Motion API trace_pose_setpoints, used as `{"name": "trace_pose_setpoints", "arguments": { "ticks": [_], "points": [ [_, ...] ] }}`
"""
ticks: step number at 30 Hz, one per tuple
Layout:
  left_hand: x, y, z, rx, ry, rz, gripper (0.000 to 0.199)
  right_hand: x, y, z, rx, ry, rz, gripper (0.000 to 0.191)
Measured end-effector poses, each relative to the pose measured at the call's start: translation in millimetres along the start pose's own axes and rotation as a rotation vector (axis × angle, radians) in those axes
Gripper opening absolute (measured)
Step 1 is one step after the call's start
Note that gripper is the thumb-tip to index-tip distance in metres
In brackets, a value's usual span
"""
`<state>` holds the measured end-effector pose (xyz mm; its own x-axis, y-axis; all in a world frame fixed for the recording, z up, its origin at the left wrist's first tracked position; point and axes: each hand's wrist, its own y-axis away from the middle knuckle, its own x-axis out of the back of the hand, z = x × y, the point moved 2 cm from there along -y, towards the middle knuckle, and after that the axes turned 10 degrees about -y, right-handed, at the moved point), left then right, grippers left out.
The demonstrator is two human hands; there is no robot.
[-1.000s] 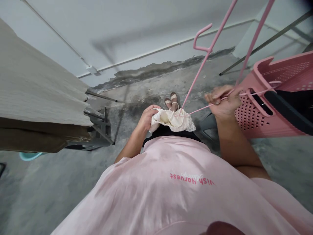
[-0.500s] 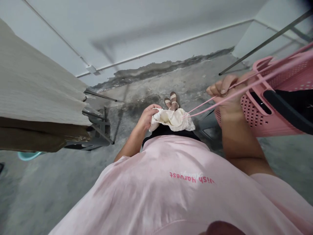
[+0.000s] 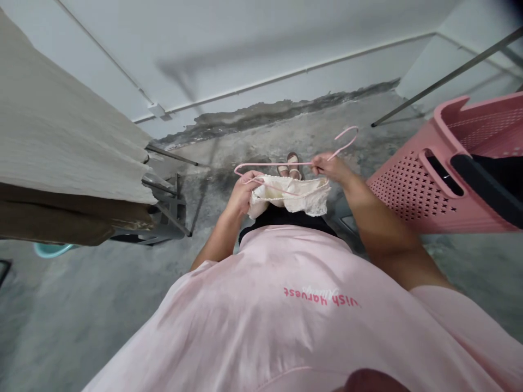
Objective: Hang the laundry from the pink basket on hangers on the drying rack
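Hanger [image 3: 269, 164] is stretching sideways across the cream garment [image 3: 304, 202], right hand [image 3: 332, 165] gripping it near the hook [image 3: 348, 145], left hand [image 3: 245, 191] holding the garment's left end.

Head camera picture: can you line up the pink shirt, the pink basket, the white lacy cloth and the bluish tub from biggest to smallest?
1. Pink shirt, looking extra big so close to the camera
2. Pink basket, cut off by the edge
3. White lacy cloth
4. Bluish tub, partly hidden, so only its showing part counts

Laundry area, hanging cloth [image 3: 73, 130], pink basket [image 3: 417, 190], worn concrete floor [image 3: 81, 294]
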<state>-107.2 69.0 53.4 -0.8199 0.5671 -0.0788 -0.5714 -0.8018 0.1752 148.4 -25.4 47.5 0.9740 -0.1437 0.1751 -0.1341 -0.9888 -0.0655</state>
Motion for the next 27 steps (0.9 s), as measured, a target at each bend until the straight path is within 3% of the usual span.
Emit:
{"name": "trace_pose_setpoints", "arguments": {
  "ticks": [6, 10, 13, 21, 27],
  "points": [
    [32.0, -22, 0, -0.193, -0.120, 0.138, 0.023, -1, 26, -2, 0.035, 0.163, -0.049, 0.068],
    [49.7, -31, 2, -0.351, -0.422, 0.266, 0.012, -9, 39, -11, -0.012, 0.304, -0.063, 0.056],
    [58.1, -31, 4, -0.381, -0.622, 0.360, 0.008, -20, 47, -21, -0.059, 0.351, -0.075, 0.050],
    [65.4, -19, 13, -0.499, -1.009, 0.539, 0.012, -30, 53, -34, -0.099, 0.440, -0.043, 0.050],
    [62.4, -11, 24, -0.538, -0.962, 0.552, 0.022, -29, 56, -35, -0.140, 0.452, -0.011, 0.053]
  ]
}}
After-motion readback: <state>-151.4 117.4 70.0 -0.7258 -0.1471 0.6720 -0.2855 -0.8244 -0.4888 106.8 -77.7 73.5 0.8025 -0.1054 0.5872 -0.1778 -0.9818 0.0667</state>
